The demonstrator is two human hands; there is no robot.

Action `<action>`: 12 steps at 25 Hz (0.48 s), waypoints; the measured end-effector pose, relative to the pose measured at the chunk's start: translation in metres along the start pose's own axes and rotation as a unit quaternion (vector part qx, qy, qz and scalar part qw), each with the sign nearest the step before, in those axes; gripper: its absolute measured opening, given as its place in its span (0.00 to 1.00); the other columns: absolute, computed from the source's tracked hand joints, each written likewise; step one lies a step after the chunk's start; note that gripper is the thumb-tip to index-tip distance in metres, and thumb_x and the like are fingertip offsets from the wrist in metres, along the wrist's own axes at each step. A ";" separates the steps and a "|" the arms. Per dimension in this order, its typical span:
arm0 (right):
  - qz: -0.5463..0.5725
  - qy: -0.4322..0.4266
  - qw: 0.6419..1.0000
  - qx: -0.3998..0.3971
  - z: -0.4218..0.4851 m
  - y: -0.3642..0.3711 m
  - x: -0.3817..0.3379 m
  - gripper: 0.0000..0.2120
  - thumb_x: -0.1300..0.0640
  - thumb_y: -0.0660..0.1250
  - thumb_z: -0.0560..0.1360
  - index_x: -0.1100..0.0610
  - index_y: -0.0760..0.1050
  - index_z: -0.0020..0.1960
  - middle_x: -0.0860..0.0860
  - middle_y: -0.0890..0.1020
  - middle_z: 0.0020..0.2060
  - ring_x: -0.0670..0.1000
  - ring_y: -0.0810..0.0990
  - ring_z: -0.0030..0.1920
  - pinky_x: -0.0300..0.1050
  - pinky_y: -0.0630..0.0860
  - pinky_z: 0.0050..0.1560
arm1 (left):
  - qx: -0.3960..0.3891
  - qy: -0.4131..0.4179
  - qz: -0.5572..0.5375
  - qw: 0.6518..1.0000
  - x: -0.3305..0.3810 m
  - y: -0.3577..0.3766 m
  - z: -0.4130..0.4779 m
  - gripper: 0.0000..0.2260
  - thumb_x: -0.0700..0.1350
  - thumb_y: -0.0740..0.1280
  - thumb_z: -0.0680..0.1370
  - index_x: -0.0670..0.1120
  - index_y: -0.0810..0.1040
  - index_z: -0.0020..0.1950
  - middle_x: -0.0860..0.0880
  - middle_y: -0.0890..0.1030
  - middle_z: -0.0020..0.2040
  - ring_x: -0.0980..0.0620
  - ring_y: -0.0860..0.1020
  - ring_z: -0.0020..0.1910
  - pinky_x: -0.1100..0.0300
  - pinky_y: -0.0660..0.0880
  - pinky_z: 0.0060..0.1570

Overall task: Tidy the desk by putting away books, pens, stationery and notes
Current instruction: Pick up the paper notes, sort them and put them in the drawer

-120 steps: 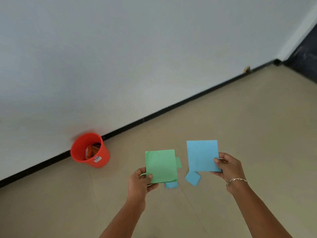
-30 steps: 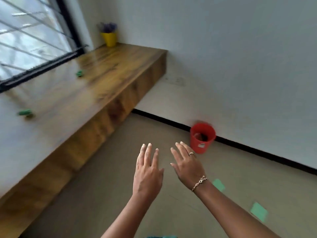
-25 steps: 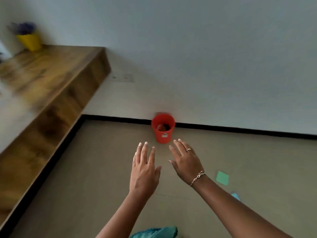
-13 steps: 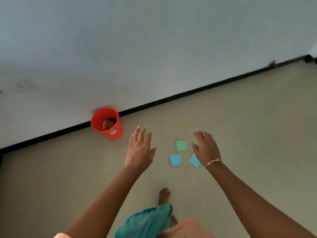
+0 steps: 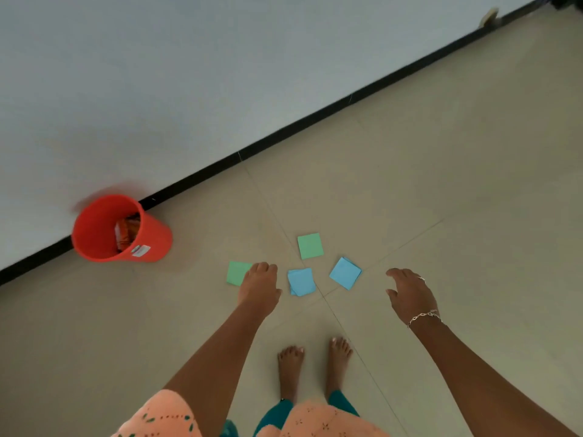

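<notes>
Both hands reach down toward the floor with nothing in their grasp. Left hand point(image 5: 258, 282) shows its back, fingers pointing down and relaxed; its fingertips overlap the near corner of a green note point(image 5: 236, 272), though whether they touch the paper cannot be told. Right hand point(image 5: 410, 291) hangs with fingers spread and loosely curved, just right of the notes and apart from them. It wears a ring point(image 5: 421, 279), with a thin chain bracelet point(image 5: 424, 316) at the wrist.

A red-orange plastic bucket point(image 5: 154, 241), round and smooth-walled with a small white sticker point(image 5: 141, 250) near its rim, stands on the floor to the left against the black skirting point(image 5: 284, 134). Inside it lies a crumpled orange wrapper point(image 5: 124, 231); the rest of its contents cannot be made out.

Four square paper notes lie flat on the floor point(image 5: 441, 152), near one another between the hands. A second green note point(image 5: 310, 246) lies farthest away. One blue note point(image 5: 301, 281) sits just right of the left hand and looks like two sheets slightly offset. Another blue note point(image 5: 345, 273) is turned like a diamond.

Beige matt tiles with thin joints make up the floor, and the wall point(image 5: 189, 74) is plain pale grey. Two bare feet point(image 5: 290, 364) stand below the notes, under a peach top with eyelet holes.
</notes>
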State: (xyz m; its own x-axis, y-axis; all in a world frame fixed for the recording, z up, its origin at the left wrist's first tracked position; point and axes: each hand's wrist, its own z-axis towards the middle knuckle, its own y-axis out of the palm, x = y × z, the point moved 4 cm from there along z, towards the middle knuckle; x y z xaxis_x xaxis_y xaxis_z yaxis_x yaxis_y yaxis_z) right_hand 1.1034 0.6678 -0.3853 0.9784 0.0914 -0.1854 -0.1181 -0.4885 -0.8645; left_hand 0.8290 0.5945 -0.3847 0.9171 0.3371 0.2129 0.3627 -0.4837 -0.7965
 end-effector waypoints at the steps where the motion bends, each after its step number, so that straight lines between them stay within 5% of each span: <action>1: -0.017 -0.008 1.000 -0.021 0.018 0.021 0.006 0.18 0.61 0.63 0.75 0.58 0.69 0.65 0.57 0.75 0.59 0.58 0.72 0.61 0.48 0.69 0.58 | -0.015 0.001 0.003 1.000 -0.001 0.024 0.021 0.21 0.47 0.64 0.78 0.43 0.65 0.69 0.45 0.69 0.67 0.47 0.65 0.68 0.56 0.63 0.65; 12: -0.036 0.021 0.995 -0.094 0.234 0.253 0.071 0.12 0.58 0.61 0.76 0.56 0.73 0.59 0.53 0.78 0.55 0.55 0.75 0.57 0.45 0.70 0.53 | -0.066 0.088 0.111 0.988 -0.027 0.262 0.249 0.22 0.46 0.66 0.76 0.42 0.65 0.68 0.44 0.70 0.64 0.46 0.68 0.64 0.56 0.67 0.60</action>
State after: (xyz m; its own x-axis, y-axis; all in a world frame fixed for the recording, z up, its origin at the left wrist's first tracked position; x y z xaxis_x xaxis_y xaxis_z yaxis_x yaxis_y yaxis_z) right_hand 1.1029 0.7539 -0.7267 0.9899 0.0971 -0.1037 -0.0185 -0.6356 -0.7718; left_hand 0.8585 0.6600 -0.7400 0.9868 0.0699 0.1459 0.1568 -0.6357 -0.7559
